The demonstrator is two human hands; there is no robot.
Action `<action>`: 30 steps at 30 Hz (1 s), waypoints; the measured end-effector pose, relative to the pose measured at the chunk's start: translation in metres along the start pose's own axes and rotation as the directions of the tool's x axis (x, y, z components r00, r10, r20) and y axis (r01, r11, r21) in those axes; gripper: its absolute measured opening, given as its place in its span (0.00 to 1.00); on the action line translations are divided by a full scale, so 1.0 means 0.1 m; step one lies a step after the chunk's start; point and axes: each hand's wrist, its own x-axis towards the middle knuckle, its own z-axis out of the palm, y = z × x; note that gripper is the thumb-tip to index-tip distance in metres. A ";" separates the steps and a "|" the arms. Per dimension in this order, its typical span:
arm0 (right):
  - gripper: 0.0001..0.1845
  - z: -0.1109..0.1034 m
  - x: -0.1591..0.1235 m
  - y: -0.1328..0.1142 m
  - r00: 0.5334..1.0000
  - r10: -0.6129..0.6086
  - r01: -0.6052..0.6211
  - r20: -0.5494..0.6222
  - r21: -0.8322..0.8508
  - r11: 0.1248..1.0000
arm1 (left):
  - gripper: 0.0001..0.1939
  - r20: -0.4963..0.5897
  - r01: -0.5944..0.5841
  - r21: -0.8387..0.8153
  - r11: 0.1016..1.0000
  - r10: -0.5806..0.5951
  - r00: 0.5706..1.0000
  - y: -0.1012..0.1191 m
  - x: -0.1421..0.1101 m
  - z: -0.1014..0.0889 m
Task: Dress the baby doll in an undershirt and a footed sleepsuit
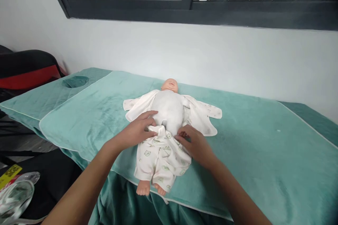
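A baby doll (167,107) lies on its back, its head toward the wall and its bare feet toward me. White printed pants (161,154) cover its legs, with the waistband down around the hips. An open white jacket (200,114) spreads out on both sides of its pale cloth body. My left hand (141,128) grips the waistband at the doll's hip, thumb and fingers pinching the fabric, with the index finger reaching onto the belly. On the other side, my right hand (194,144) has its fingers curled on the waistband edge, closed on the pants.
A green velvety cover (258,147) lies over the bed, which has a round hole (75,81) at the left. Behind it rise a white wall and a barred window. At the left are a black and red chair (29,74) and a plastic-wrapped item (17,195) on a black seat.
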 end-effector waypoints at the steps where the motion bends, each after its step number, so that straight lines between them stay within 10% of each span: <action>1: 0.08 0.04 0.06 -0.07 0.994 -0.063 0.067 0.087 -0.043 0.997 | 0.06 -0.026 -0.031 0.047 0.998 0.032 0.999 0.00 -0.01 0.01; 5: 0.10 0.09 0.19 -0.30 0.930 -0.229 0.260 0.287 -0.077 0.962 | 0.12 -0.252 -0.003 0.205 0.979 0.056 0.966 -0.10 -0.03 0.16; 10: 0.06 0.03 0.22 -0.45 0.910 -0.124 0.134 0.395 0.003 0.991 | 0.09 -0.464 0.064 0.206 0.976 0.040 0.885 -0.15 -0.07 0.37; 16: 0.09 -0.06 0.30 -0.45 0.860 -0.089 -0.062 0.503 0.276 0.959 | 0.11 -0.300 -0.020 -0.049 0.999 0.004 0.954 0.18 -0.19 0.29; 21: 0.15 -0.10 0.37 -0.45 0.762 -0.098 -0.203 0.641 0.379 0.903 | 0.18 -0.202 -0.059 0.055 0.997 0.069 0.977 0.30 -0.24 0.23; 30: 0.28 -0.20 0.37 -0.10 0.836 0.067 -0.149 0.544 0.108 0.983 | 0.09 -0.033 0.061 0.003 0.998 -0.061 0.998 0.09 -0.19 -0.09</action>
